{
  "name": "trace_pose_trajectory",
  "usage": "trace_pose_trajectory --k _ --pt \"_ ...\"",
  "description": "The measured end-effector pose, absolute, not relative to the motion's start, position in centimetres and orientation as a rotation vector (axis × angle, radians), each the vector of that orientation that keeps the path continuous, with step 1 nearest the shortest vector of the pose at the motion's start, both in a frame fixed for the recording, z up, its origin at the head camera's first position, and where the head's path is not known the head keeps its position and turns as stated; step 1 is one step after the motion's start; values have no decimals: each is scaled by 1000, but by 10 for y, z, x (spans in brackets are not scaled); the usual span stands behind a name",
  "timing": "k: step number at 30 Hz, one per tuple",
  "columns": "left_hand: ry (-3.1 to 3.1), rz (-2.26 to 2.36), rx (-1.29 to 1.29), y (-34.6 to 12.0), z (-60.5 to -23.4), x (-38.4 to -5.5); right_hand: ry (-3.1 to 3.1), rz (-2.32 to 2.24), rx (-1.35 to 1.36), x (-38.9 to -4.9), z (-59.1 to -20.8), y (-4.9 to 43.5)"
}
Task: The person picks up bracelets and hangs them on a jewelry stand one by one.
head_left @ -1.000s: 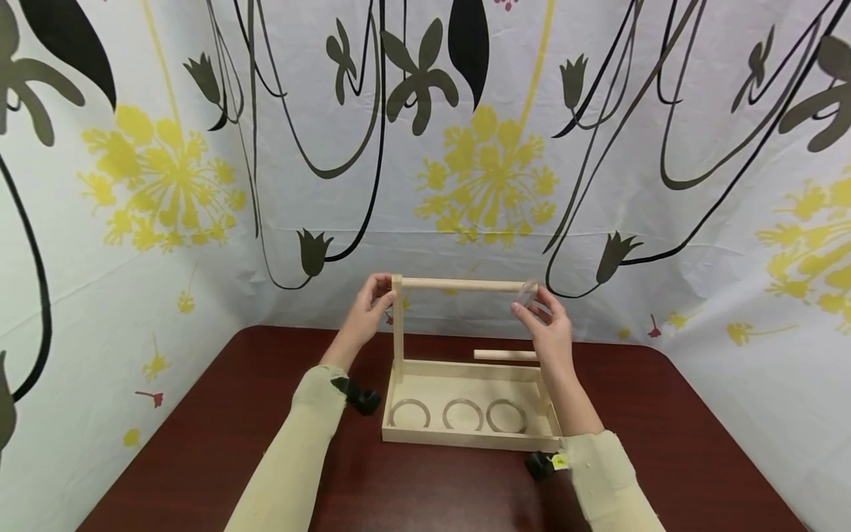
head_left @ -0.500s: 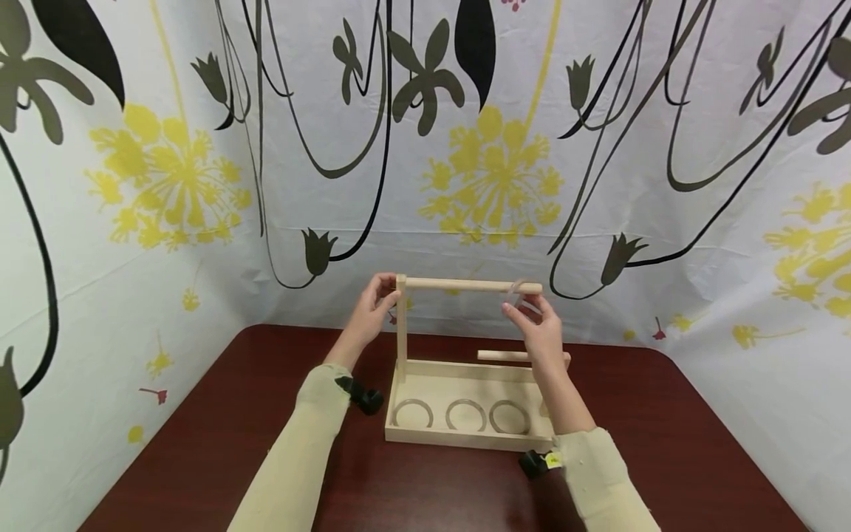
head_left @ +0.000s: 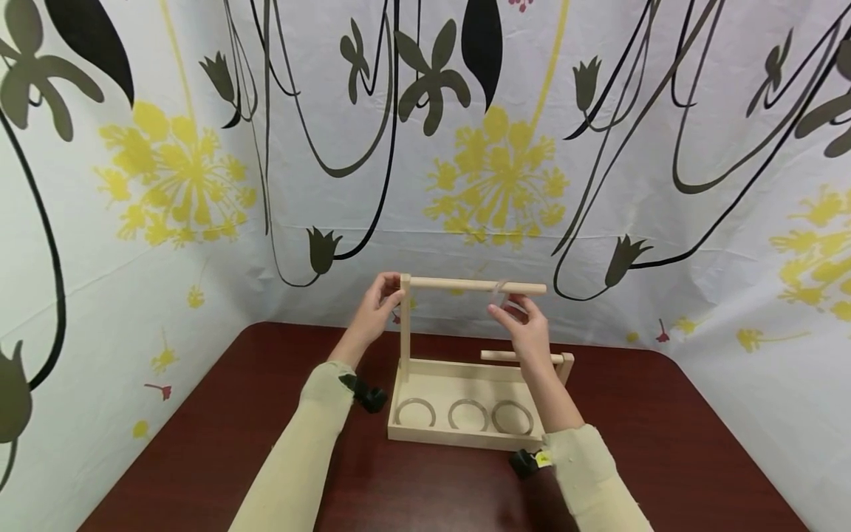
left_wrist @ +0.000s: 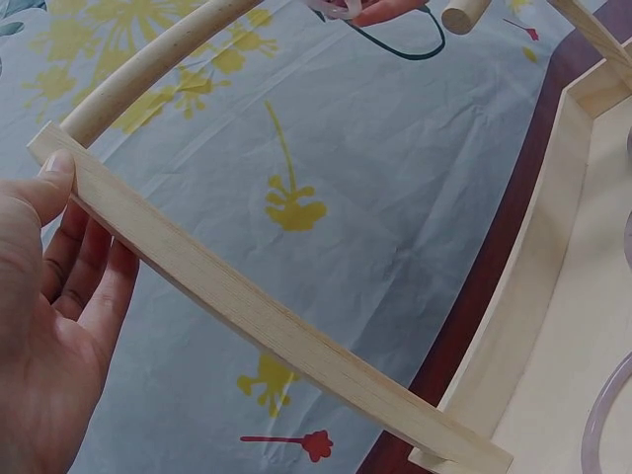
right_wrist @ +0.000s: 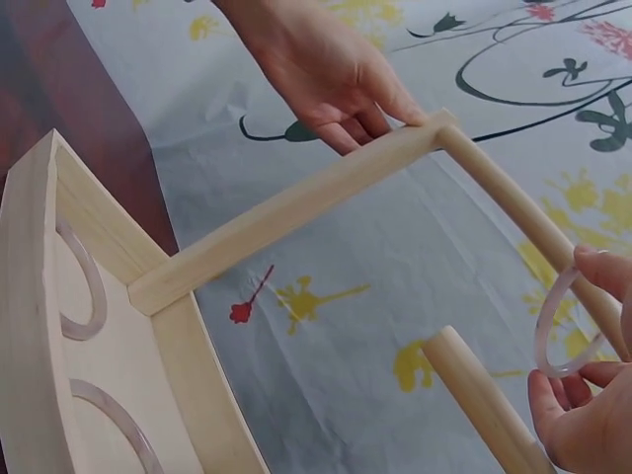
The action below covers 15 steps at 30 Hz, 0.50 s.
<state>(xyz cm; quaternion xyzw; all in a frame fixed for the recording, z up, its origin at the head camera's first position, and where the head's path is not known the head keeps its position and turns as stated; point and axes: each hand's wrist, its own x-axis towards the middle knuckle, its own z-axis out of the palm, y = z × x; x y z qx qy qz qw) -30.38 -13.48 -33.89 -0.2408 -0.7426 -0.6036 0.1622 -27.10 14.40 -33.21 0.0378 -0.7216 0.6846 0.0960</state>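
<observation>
My left hand point(head_left: 374, 310) pinches the top of an upright wooden post point(left_wrist: 247, 296), thumb on one face and fingers behind. From that post a round upper rod point(head_left: 452, 284) runs to the right, its far end free. A pale translucent bangle point(right_wrist: 542, 341) encircles this rod partway along. My right hand point(head_left: 528, 329) pinches the bangle between thumb and fingers. The post rises from a shallow wooden tray point(head_left: 465, 441). Three similar bangles, the left one point(head_left: 415, 400), the middle one point(head_left: 468, 402) and the right one point(head_left: 512, 403), lie in the tray.
A shorter, lower rod point(head_left: 499, 355) reaches left from a short post point(head_left: 566, 367) at the tray's right end, behind my right forearm. The tray stands on a dark red-brown table point(head_left: 425, 488). A patterned cloth point(head_left: 372, 199) hangs behind it.
My right hand has moved left, bringing the bangle from the upper rod's free end further along it. My left hand keeps its hold on the post.
</observation>
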Motion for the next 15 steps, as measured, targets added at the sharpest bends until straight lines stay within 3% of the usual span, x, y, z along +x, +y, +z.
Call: trace_pose_trajectory --k 15 --pt "-2128 -1730 -677 -134 -339 -305 -2132 2036 178 -274 -333 131"
